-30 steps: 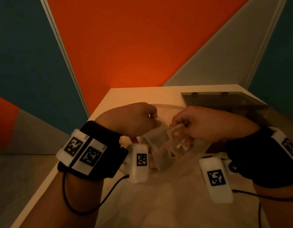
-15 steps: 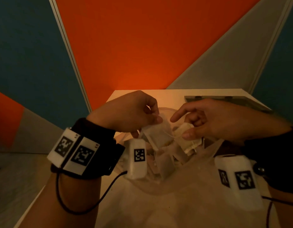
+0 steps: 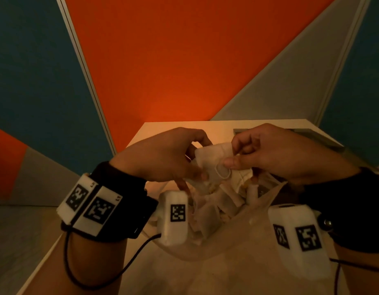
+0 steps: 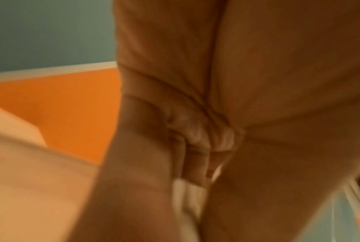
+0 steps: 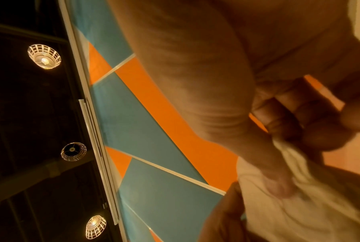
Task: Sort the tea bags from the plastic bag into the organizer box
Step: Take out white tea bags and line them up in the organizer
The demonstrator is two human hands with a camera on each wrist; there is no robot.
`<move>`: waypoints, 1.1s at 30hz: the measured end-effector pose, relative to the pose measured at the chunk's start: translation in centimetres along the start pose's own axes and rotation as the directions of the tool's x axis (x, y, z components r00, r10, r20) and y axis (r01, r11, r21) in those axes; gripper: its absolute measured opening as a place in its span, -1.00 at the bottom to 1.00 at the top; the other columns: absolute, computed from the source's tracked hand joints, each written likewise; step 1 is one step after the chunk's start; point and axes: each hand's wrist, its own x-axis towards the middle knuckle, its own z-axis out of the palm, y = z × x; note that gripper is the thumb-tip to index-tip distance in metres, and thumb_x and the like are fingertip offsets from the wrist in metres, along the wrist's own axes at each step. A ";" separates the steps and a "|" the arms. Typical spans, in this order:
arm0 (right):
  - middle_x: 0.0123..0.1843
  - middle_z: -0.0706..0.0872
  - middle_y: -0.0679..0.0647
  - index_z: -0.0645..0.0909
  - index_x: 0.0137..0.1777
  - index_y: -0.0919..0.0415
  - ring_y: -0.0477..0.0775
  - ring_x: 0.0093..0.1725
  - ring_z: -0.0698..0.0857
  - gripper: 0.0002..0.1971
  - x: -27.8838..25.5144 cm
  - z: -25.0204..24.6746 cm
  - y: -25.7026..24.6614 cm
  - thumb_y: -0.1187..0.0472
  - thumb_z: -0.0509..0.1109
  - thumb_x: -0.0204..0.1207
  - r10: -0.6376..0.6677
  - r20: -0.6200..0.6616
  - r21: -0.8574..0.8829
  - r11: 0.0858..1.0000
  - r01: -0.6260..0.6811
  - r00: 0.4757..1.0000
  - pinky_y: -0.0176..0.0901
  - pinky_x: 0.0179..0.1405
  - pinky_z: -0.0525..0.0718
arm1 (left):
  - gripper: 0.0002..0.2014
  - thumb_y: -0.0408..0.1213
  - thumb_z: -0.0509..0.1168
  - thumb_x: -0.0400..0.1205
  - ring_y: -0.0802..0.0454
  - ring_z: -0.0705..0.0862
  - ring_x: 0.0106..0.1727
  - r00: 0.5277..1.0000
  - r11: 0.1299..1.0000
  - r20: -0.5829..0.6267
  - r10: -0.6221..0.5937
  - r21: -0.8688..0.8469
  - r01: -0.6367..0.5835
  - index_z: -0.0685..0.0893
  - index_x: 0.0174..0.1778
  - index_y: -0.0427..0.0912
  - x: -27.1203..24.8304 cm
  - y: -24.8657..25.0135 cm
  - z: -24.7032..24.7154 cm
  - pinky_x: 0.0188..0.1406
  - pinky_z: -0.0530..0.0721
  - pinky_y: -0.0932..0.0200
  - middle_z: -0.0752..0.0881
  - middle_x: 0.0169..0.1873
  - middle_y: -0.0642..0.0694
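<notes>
A clear plastic bag (image 3: 233, 235) lies open on the table, holding several pale tea bags (image 3: 207, 216). Above its mouth both hands hold one white tea bag (image 3: 214, 160). My left hand (image 3: 197, 162) grips its left side with curled fingers. My right hand (image 3: 229, 156) pinches its right edge between thumb and forefinger; the right wrist view shows the thumb pressed on the white tea bag (image 5: 299, 204). The left wrist view is blurred, with a strip of tea bag (image 4: 187, 204) between the fingers. The grey organizer box (image 3: 307, 135) stands behind my right hand, mostly hidden.
The light table (image 3: 154, 130) ends at a left edge running diagonally toward me. An orange, teal and grey panelled wall (image 3: 163, 60) rises right behind it. Cables hang from both wrist devices over the table.
Both hands have risen from the bag's mouth with a tea bag between them. My right hand, which held its own bag half a second ago, now pinches the raised one.
</notes>
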 end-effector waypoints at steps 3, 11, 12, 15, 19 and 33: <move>-0.14 0.83 0.27 0.78 -0.09 0.15 0.28 -0.26 0.78 -0.82 -0.4 -1.4 0.2 0.08 0.56 0.39 0.025 -0.008 -0.041 0.999 -0.025 1.000 0.00 -0.28 0.74 | -0.63 -0.36 0.49 0.52 -0.03 0.83 -0.20 0.999 0.986 -0.010 -0.047 0.157 0.048 0.60 0.19 0.00 0.1 0.0 0.3 -0.24 0.83 -0.10 0.80 -0.03 -0.03; -0.25 0.83 0.20 0.80 -0.11 0.17 0.08 -0.47 0.64 -0.80 -0.8 -2.5 0.5 0.09 0.57 0.32 0.018 -0.009 0.069 0.997 -0.017 1.000 -0.07 -0.40 0.63 | -0.68 0.01 0.43 0.51 0.14 0.79 -0.05 0.991 0.992 -0.056 0.125 -0.001 -0.125 0.73 0.13 -0.02 -0.2 1.2 0.6 0.06 0.78 -0.04 0.83 -0.05 0.07; -0.24 0.83 0.20 0.79 -0.08 0.19 0.08 -0.46 0.65 -0.81 -0.8 -2.4 0.4 0.12 0.56 0.35 0.008 -0.009 0.087 0.996 -0.007 1.000 -0.06 -0.39 0.64 | -0.75 -0.05 0.40 0.55 0.05 0.81 -0.09 0.982 0.985 -0.119 0.147 -0.075 -0.156 0.75 0.06 -0.09 -0.1 1.6 0.7 -0.02 0.81 -0.06 0.84 -0.12 0.00; -0.12 0.84 0.21 0.76 0.00 0.14 0.26 -0.22 0.77 -0.82 -0.6 -2.4 0.7 0.22 0.55 0.39 0.003 -0.008 0.106 0.994 -0.003 1.000 0.14 -0.18 0.73 | -0.83 -0.23 0.34 0.64 -0.08 0.81 -0.21 0.950 0.970 -0.271 0.155 -0.139 -0.198 0.75 -0.10 -0.26 0.0 1.6 1.0 -0.21 0.83 -0.06 0.82 -0.24 -0.19; -0.03 0.85 0.16 0.73 0.09 0.10 0.26 0.02 0.82 -0.73 -0.6 -3.8 1.3 0.42 0.50 0.45 0.035 -0.141 0.113 0.993 -0.019 0.989 0.33 0.11 0.76 | -0.81 -0.20 0.35 0.62 -0.09 0.79 -0.17 0.969 0.977 -0.147 0.199 -0.044 -0.207 0.77 -0.15 -0.25 -0.3 0.6 0.0 -0.17 0.82 -0.03 0.81 -0.22 -0.14; -0.15 0.86 0.04 0.71 0.06 0.06 0.02 -0.07 0.84 -0.69 -1.8 -2.7 -1.0 0.39 0.58 0.37 -0.045 -0.175 0.007 0.999 0.047 0.983 0.19 0.13 0.77 | -0.87 -0.10 0.48 0.46 0.11 0.73 -0.02 0.944 0.951 -0.131 0.303 -0.022 -0.308 0.81 -0.24 -0.08 -0.2 1.9 1.5 -0.02 0.68 0.26 0.78 -0.10 0.02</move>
